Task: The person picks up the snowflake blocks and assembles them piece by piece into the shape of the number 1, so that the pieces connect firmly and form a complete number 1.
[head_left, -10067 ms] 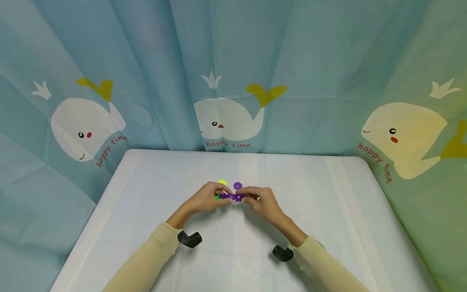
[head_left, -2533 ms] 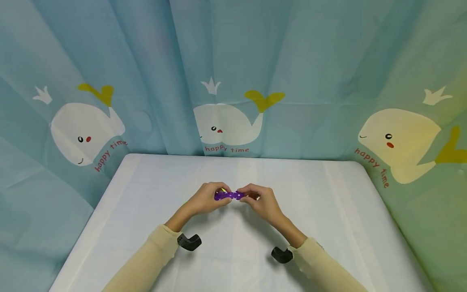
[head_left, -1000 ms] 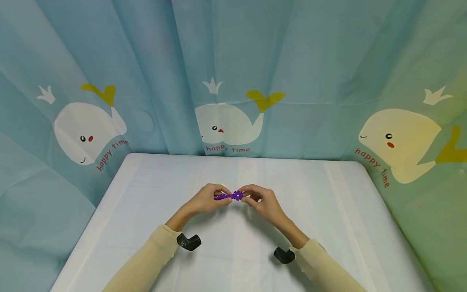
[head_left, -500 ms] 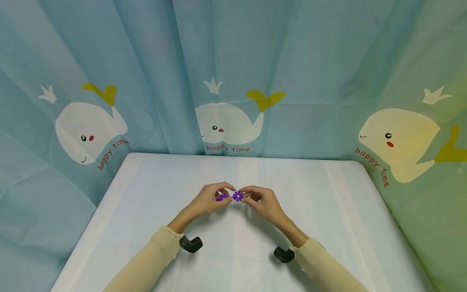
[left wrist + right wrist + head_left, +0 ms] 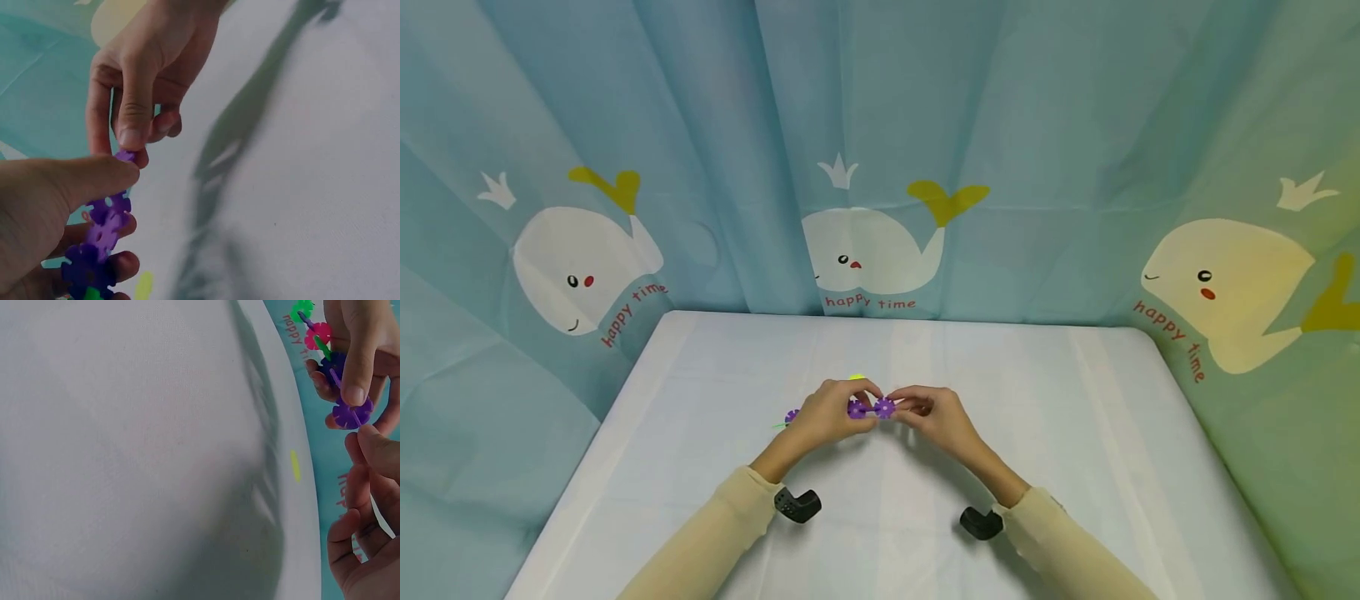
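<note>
My left hand (image 5: 831, 415) grips a chain of interlocking snowflake discs between thumb and fingers. At the chain's right end is a purple snowflake disc (image 5: 884, 407), its edge pinched by the thumb and fingertips of my right hand (image 5: 938, 412). The left wrist view shows several purple discs (image 5: 103, 232) slotted crosswise under my left thumb. Farther along the chain, a pink disc (image 5: 317, 336) and a green disc (image 5: 301, 310) show in the right wrist view. Part of the chain is hidden by my left hand; a purple disc (image 5: 792, 416) sticks out beyond it on the left.
A loose yellow disc (image 5: 856, 377) lies on the white table (image 5: 1037, 433) just behind my left hand. Blue-green curtains (image 5: 1045, 167) with whale prints hang behind and at both sides. A black wrist device (image 5: 797, 505) is on each forearm.
The loose purple disc on the table ten seconds ago is gone from there. In the last half second the chain has turned, and its far end now shows left of my left hand.
</note>
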`<state>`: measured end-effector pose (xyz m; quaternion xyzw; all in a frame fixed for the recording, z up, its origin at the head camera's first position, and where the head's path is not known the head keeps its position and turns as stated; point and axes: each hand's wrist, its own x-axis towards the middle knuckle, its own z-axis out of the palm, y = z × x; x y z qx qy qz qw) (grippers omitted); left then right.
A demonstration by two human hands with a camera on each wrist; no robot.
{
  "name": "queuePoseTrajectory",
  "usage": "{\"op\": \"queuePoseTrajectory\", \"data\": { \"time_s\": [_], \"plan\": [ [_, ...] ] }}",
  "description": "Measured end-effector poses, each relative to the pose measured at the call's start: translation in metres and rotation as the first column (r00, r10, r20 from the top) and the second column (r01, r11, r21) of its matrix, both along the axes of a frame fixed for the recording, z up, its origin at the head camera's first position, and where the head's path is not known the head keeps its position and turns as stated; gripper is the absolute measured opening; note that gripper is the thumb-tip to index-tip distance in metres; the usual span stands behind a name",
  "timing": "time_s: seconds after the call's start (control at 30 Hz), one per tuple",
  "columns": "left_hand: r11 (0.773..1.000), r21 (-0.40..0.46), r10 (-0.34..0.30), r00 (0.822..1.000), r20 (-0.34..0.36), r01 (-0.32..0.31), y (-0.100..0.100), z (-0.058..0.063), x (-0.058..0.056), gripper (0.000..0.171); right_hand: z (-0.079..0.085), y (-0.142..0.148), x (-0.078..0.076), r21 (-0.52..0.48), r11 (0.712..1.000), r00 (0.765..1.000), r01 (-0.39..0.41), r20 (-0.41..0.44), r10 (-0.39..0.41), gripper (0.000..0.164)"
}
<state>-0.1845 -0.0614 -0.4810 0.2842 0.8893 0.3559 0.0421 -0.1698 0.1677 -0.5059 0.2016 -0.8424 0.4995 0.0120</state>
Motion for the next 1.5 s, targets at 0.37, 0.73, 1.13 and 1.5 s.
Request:
{"op": "queuePoseTrajectory", "data": {
  "time_s": [0.37,0.73,1.13,1.5],
  "plan": [
    [0.996,-0.053,0.064,0.997,-0.047,-0.066,-0.004,-0.009,0.000,0.027,-0.007,-0.012,0.000,-0.044,0.998,0.998,-0.047,0.027,0.049,0.022],
    [0.997,-0.055,0.053,0.998,-0.045,-0.056,-0.014,-0.012,-0.001,0.027,-0.007,-0.011,0.000,-0.036,0.997,0.996,-0.063,0.066,0.065,0.022],
    [0.988,-0.075,0.132,0.990,-0.044,-0.135,-0.041,-0.018,-0.001,0.028,-0.005,0.005,-0.006,0.070,0.998,0.999,-0.007,0.037,0.004,0.025],
    [0.992,-0.073,0.098,0.994,-0.054,-0.102,-0.062,-0.021,0.000,0.028,-0.008,-0.008,-0.027,0.141,0.989,0.998,-0.050,0.043,0.045,0.037]
  ]
}}
